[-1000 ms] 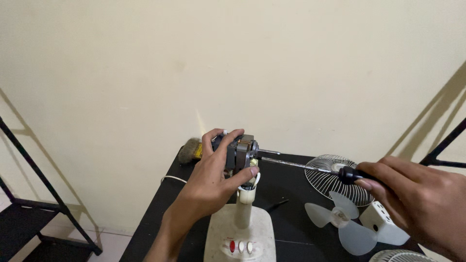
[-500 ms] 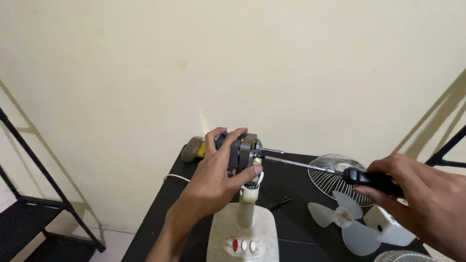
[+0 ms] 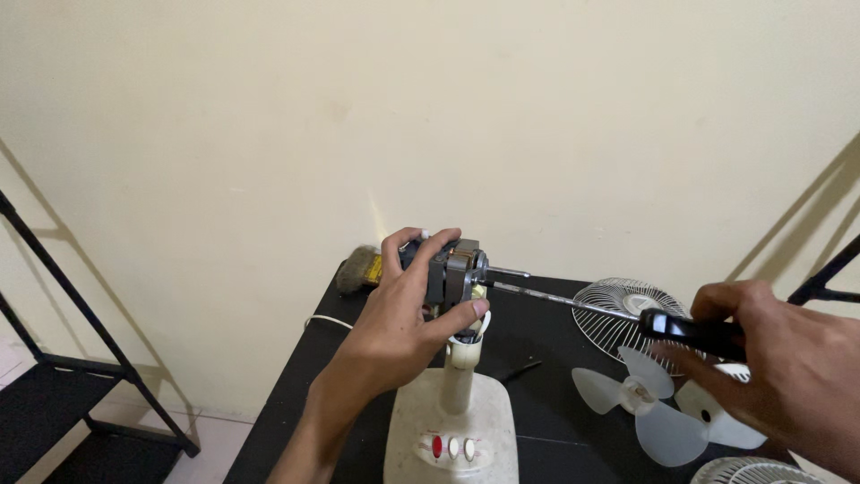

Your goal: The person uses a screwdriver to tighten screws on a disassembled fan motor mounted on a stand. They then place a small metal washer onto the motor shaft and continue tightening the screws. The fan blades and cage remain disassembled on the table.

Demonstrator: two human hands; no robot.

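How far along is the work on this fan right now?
Done: the wire grille and blade lie off on the black table. In hand: the left hand grips the bare motor while the right hand drives a screwdriver into it. Left: motor still on its stand.
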